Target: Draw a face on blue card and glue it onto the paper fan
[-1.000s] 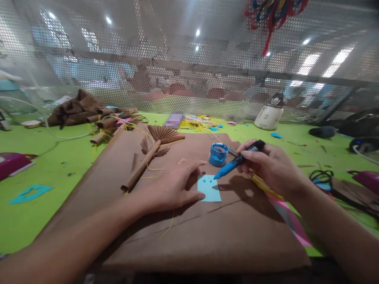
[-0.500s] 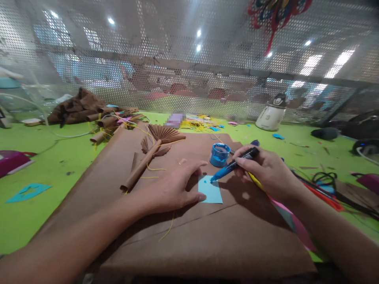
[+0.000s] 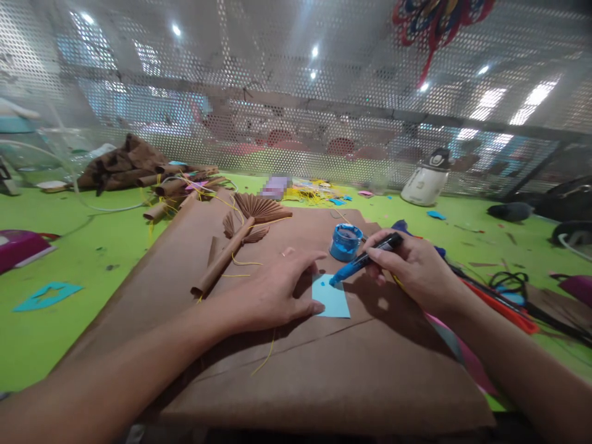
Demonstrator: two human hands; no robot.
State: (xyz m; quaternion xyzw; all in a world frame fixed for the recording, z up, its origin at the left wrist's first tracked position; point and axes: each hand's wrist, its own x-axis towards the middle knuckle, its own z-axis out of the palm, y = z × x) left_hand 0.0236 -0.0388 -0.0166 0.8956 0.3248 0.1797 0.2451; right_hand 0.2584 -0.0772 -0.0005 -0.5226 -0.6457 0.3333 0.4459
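My right hand (image 3: 416,266) grips a paint-covered blue brush (image 3: 358,264) with a black handle, its tip touching the top of a small light blue paper square (image 3: 333,300). My left hand (image 3: 277,290) lies flat on the brown paper sheet (image 3: 300,370), fingers pressing the square's left edge. A small open pot of blue paint (image 3: 345,241) stands just behind the square, beside the brush.
A brown paper palm-leaf craft on a rolled tube (image 3: 231,243) lies left of my hands. Brown paper rolls (image 3: 161,182), yellow strings, a white device (image 3: 428,176), a pink object (image 3: 21,246), blue scraps (image 3: 46,295) and cables (image 3: 509,283) sit on the green table.
The brush tip moved left and down onto the blue square's top edge. My left hand stayed on the square.
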